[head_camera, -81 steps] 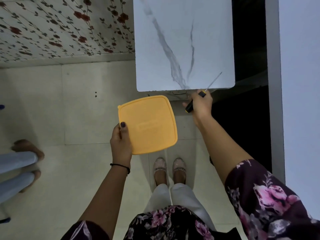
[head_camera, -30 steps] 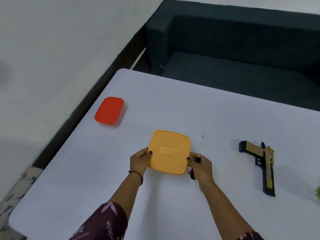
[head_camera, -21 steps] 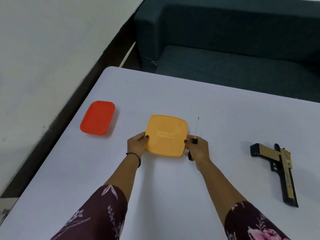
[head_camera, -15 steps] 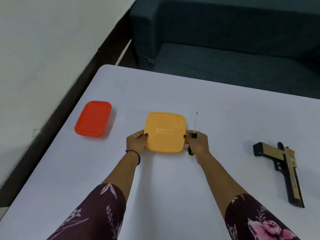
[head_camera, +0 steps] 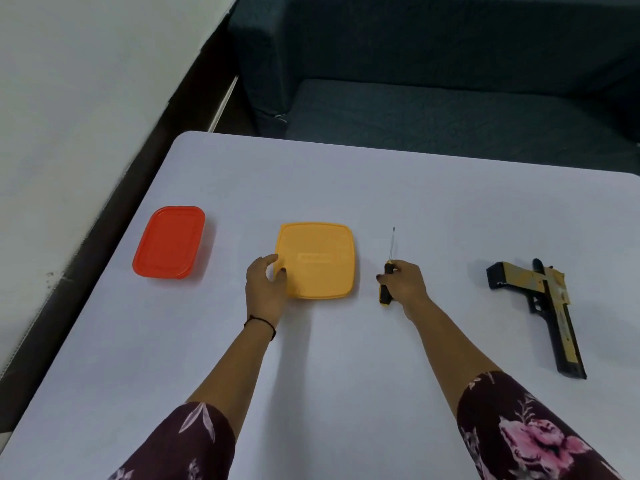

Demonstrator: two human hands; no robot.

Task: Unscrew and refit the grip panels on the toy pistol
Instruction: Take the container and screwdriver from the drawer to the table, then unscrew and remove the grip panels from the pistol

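My R hand (head_camera: 405,284) is wrapped round the screwdriver (head_camera: 387,275), fingers curled tight on the black-and-yellow handle, thin shaft pointing away from me. The handle's butt end is low by the table (head_camera: 346,358); can't tell if it touches.

My L hand (head_camera: 265,289) sits at the near-left corner of the lid (head_camera: 317,261), fingers loosely curled. Thumb is up by the left edge, w/ one dark-nailed fingertip on the top face. Can't tell if that's a real hold or just a touch. There's a thin dark band (head_camera: 260,325) on the L wrist, and floral sleeves on both arms at the bottom of view.

Lid is yellow-orange, square w/ rounded corners. It lies flat on the table approx in the middle, btwn my two hands. Screwdriver is to its right, not touching it.

Pistol (head_camera: 550,306) lies flat on its side at the right of the table, well apart from my R hand, neither hand on it. It's black w/ tan-gold on slide & grip. The long barrel end points toward me, and the grip sticks out to the left at the far end.

Red box (head_camera: 169,242), a rounded rectangle, sits near the table's left edge, well left of the lid.

Table is white w/ a rounded far-left corner. Beyond it is a dark sofa (head_camera: 433,98), w/ a pale wall (head_camera: 86,81) on the left.
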